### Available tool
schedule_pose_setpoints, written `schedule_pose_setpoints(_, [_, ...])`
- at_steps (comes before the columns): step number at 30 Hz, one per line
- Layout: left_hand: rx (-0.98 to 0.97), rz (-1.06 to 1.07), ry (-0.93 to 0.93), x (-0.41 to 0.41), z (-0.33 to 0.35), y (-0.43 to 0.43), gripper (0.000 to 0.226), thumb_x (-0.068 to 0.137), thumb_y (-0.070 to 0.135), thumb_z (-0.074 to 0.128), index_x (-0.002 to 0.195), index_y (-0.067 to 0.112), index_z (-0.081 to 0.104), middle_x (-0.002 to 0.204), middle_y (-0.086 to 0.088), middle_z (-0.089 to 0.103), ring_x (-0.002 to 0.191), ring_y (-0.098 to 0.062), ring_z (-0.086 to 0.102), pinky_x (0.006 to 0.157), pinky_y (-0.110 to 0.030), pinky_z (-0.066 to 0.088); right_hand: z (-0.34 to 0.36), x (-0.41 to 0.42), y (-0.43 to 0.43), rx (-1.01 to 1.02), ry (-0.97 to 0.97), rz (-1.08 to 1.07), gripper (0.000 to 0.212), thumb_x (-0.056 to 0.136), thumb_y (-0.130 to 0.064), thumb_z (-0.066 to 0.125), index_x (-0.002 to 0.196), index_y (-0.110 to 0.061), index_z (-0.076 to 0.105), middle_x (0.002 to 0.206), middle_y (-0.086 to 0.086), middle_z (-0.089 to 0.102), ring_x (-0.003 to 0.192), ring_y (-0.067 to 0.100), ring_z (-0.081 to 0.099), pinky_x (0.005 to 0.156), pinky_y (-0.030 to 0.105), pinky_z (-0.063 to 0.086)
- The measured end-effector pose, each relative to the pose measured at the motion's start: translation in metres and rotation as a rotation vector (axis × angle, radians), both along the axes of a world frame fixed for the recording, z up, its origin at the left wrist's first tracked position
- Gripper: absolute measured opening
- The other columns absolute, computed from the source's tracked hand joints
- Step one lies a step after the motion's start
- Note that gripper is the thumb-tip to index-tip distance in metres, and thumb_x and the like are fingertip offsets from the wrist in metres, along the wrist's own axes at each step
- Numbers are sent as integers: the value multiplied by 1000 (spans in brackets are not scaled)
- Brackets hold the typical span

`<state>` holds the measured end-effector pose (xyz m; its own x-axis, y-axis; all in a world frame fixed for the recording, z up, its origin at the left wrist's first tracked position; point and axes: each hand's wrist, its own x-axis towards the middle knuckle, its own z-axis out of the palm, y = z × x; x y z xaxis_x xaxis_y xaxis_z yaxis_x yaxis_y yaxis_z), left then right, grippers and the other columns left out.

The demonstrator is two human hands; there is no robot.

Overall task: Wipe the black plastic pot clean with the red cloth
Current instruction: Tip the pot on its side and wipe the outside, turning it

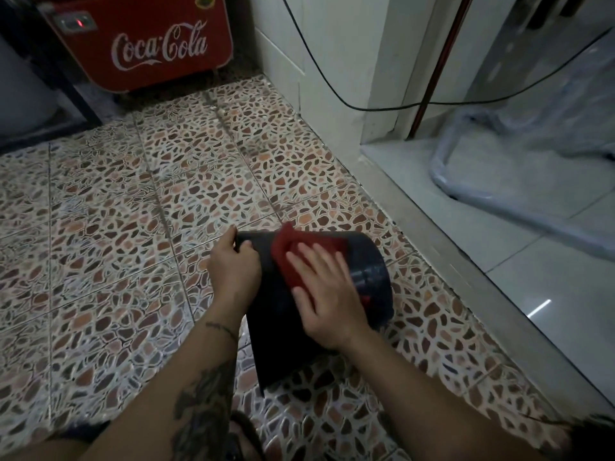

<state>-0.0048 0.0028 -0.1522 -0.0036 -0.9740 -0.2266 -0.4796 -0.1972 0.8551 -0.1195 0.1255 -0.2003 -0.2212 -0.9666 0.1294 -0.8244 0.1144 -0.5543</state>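
Black plastic pot (266, 314) sits lower centre of frame, tipped on its side over the pebble-pattern tiled floor (133, 211), round end facing right. Whether it rests on the floor or is held just above it, cannot tell. Red cloth (293, 261) is draped over the pot's upper side, bunched toward the top edge.

Right hand (329, 294) lies flat on the cloth, fingers (311, 257) spread and extended, pressing cloth to pot; nothing clenched. Left hand (233, 267) grips the pot's left edge, fingers curled around the rim, thumb on top. Left forearm tattooed; both forearms enter from the bottom of frame.

Around it:
- Right of the pot: a raised grey threshold strip (466, 261) runs diagonally from mid-frame to lower right, close to the pot's round end. Beyond it, glossy pale tiles (549, 287).
- Right, past the step: plastic-wrapped tubing (472, 191) lying on the pale tiles.
- Upper centre: white wall corner (332, 78) with a black cable (332, 88) sagging across it toward the upper right.
- Upper left: red Coca-Cola cooler (146, 44), well apart from the pot.
- Far left: dark cabinet edge (43, 121).

Open floor lies left of and above the pot; the threshold bounds the right side.
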Motion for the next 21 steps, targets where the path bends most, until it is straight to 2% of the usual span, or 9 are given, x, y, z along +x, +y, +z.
schedule_pose_setpoints(4, [1,-46,30,-1,6,5,49,99,18,51,149,17,49,151,-4,51,137,-24,48,114,-32,34,-11,-35,17,103,34,-312,61,99,-47,21,157,-29,28,167,-3,23,155,16,10,125,49,-2])
schedule_pose_setpoints(8, [-46,-194,136,2,16,19,50,99,12,53,148,25,51,144,9,53,129,-9,49,107,-21,38,-6,-64,15,318,-11,-588,59,102,-46,16,157,-28,29,167,-2,25,154,19,14,123,55,-9])
schedule_pose_setpoints(10, [-58,-264,162,5,18,20,53,98,3,53,147,24,53,146,7,53,131,-10,51,107,-20,40,5,-55,10,337,-17,-545,56,104,-43,20,158,-27,27,167,-2,23,155,21,14,122,52,-10])
schedule_pose_setpoints(11, [-69,-297,155,5,20,20,55,96,-2,52,145,24,55,145,5,55,131,-12,52,107,-20,41,10,-44,9,294,-30,-471,55,105,-40,23,158,-26,26,167,-2,22,155,20,13,124,50,-6])
schedule_pose_setpoints(13, [-86,-336,136,6,27,21,61,92,-12,48,138,25,61,133,6,62,121,-15,61,91,-13,50,18,-18,11,137,-111,-302,55,105,-34,32,159,-24,24,168,-3,19,155,19,11,126,45,4])
schedule_pose_setpoints(15, [-55,-326,142,9,35,26,67,87,-19,45,132,26,66,121,8,67,103,-9,67,71,-10,54,21,-2,19,30,-188,-197,58,102,-29,41,158,-25,27,168,-7,18,155,15,8,126,41,5])
schedule_pose_setpoints(17, [-47,-285,128,13,43,31,66,82,-19,48,127,25,69,118,8,70,91,-2,68,63,-10,54,18,0,29,-11,-193,-188,59,101,-29,44,158,-25,30,166,-9,21,154,13,11,126,39,6])
schedule_pose_setpoints(19, [-111,-257,52,11,49,39,57,84,-9,52,127,24,68,119,7,69,85,0,66,66,-9,51,14,-5,39,-18,-180,-271,55,102,-28,42,156,-22,34,164,-6,28,153,15,18,126,39,12])
schedule_pose_setpoints(21, [-181,-239,-34,5,50,45,46,89,6,57,132,22,63,124,2,65,98,-13,66,86,-24,51,13,-5,48,-12,-157,-358,51,103,-25,43,154,-18,39,161,-3,36,151,19,27,125,38,17])
